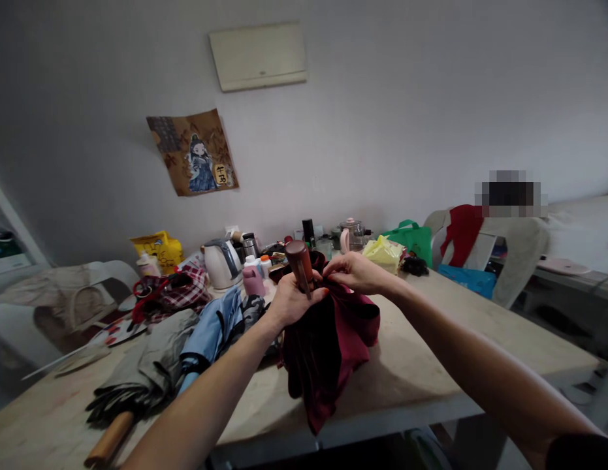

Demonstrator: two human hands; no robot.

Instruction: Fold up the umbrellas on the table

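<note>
A dark red umbrella (350, 329), its canopy collapsed in loose folds, hangs over the near edge of the table with its brown handle (298, 258) pointing up and toward me. My left hand (290, 300) is closed round the umbrella just below the handle, thumb lying across it. Beside it, my right hand (355, 273) pinches the gathered red fabric near the top of the folds. The fingertips of both hands are close together, and the part of the shaft between them is hidden by fabric.
To the left lie a grey folded umbrella (151, 359) with a wooden handle, a blue folded umbrella (213, 329) and a plaid cloth (179, 290). Behind stand a white kettle (221, 263), a pink mug (253, 281) and a glass pot (353, 234). A green bag (415, 241) is at right.
</note>
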